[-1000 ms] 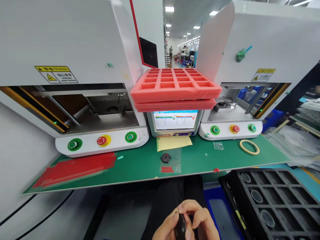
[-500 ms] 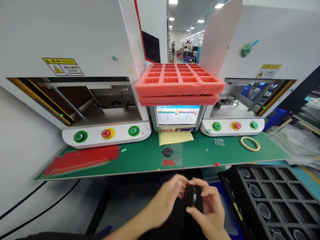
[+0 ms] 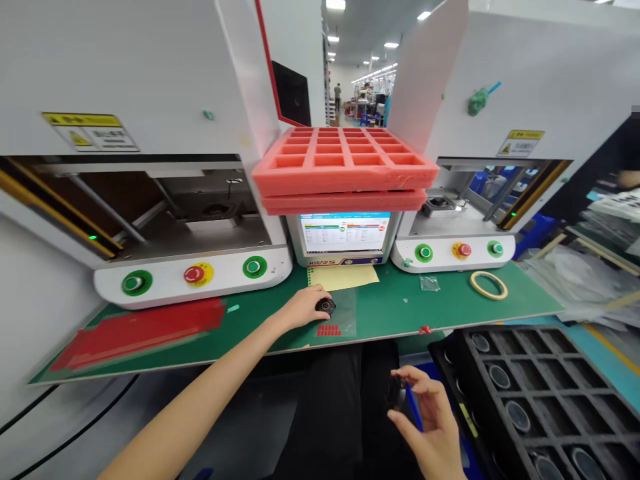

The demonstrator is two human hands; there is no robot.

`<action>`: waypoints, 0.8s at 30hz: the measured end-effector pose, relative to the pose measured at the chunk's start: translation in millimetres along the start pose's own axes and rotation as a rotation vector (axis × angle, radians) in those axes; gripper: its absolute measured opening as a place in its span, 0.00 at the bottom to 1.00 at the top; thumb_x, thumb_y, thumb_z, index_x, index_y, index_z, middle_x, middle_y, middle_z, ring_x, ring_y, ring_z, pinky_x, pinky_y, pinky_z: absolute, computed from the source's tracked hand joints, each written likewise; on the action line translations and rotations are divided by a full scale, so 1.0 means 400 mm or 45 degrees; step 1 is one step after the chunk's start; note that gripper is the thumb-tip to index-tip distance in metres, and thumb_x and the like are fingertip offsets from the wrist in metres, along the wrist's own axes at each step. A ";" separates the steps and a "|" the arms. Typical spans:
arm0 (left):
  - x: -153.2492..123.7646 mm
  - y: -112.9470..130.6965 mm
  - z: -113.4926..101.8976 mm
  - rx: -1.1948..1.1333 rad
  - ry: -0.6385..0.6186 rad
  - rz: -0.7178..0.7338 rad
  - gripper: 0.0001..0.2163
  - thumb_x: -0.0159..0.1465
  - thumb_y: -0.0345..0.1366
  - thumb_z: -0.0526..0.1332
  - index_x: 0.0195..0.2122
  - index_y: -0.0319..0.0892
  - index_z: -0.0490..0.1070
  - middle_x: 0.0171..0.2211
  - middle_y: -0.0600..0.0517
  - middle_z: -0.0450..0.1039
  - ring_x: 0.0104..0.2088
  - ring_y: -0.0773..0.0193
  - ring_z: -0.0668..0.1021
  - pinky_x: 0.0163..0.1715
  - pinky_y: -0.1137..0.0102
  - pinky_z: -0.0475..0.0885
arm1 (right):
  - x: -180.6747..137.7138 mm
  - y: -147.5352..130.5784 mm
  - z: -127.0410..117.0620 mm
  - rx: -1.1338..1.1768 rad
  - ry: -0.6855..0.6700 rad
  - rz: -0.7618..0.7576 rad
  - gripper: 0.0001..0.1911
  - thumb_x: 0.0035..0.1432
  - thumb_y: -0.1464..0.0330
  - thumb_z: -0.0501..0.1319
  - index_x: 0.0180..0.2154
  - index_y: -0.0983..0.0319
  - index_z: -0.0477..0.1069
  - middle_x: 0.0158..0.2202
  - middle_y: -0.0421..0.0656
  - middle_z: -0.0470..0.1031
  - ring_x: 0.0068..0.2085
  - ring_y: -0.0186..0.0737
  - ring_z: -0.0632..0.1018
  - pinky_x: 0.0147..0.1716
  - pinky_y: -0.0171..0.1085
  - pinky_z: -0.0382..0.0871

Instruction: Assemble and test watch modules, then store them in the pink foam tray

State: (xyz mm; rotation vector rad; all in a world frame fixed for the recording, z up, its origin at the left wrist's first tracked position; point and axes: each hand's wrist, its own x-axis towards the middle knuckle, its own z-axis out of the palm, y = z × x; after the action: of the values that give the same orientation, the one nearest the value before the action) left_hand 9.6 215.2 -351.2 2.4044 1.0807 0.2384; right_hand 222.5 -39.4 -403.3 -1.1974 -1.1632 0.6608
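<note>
My left hand (image 3: 301, 308) reaches out over the green mat (image 3: 390, 313) and its fingers close on a small round black part (image 3: 326, 306) lying on a clear plastic sheet with red stickers (image 3: 330, 329). My right hand (image 3: 431, 421) stays low over my lap, pinching another round black part (image 3: 395, 392) between thumb and fingers.
Two white machines with green and red buttons (image 3: 194, 274) (image 3: 461, 250) flank a small screen (image 3: 345, 232). Stacked pink foam trays (image 3: 345, 167) sit above the screen. A black compartment tray (image 3: 540, 393) with lenses is at lower right. A tape ring (image 3: 489, 285) and red sheets (image 3: 145, 330) lie on the mat.
My left hand left the part held at my lap and stretched forward to the round part on the mat. My right hand kept its part and stayed low.
</note>
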 end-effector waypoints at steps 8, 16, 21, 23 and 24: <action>0.017 -0.013 0.012 -0.257 0.051 -0.120 0.15 0.49 0.45 0.70 0.35 0.45 0.76 0.39 0.53 0.74 0.37 0.57 0.75 0.42 0.68 0.68 | 0.043 -0.065 0.023 -0.020 0.034 -0.059 0.23 0.48 0.68 0.72 0.39 0.56 0.61 0.45 0.44 0.74 0.47 0.41 0.78 0.48 0.42 0.71; -0.006 0.058 -0.007 -1.229 0.178 -0.550 0.13 0.68 0.35 0.47 0.42 0.37 0.70 0.41 0.52 0.78 0.38 0.68 0.77 0.43 0.70 0.74 | 0.094 -0.068 -0.053 -0.427 -0.016 -0.134 0.21 0.53 0.64 0.69 0.41 0.56 0.57 0.45 0.45 0.74 0.47 0.39 0.78 0.48 0.40 0.71; -0.013 0.102 -0.011 -1.426 0.151 -0.586 0.10 0.64 0.33 0.57 0.41 0.34 0.74 0.43 0.45 0.78 0.35 0.67 0.79 0.38 0.73 0.77 | 0.255 -0.036 -0.095 -0.691 -0.247 -0.139 0.18 0.54 0.69 0.66 0.40 0.57 0.57 0.47 0.47 0.73 0.49 0.43 0.76 0.50 0.43 0.69; -0.011 0.109 -0.007 -1.430 0.119 -0.578 0.09 0.60 0.32 0.63 0.40 0.33 0.75 0.40 0.45 0.78 0.35 0.65 0.80 0.39 0.70 0.78 | 0.341 -0.018 -0.089 -0.770 -0.378 -0.141 0.17 0.53 0.72 0.65 0.40 0.58 0.58 0.46 0.47 0.72 0.48 0.45 0.75 0.49 0.43 0.68; -0.010 0.110 -0.004 -1.422 0.100 -0.569 0.10 0.58 0.33 0.65 0.39 0.33 0.75 0.38 0.45 0.78 0.35 0.64 0.80 0.39 0.69 0.78 | 0.383 -0.009 -0.082 -0.818 -0.452 -0.144 0.17 0.53 0.72 0.65 0.39 0.59 0.59 0.45 0.47 0.72 0.47 0.45 0.75 0.48 0.43 0.68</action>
State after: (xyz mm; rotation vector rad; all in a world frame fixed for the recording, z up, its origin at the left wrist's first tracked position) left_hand 35.2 188.1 -327.5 1.1512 1.0698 0.5883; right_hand 301.6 83.7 -347.5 -1.5678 -1.8154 0.4286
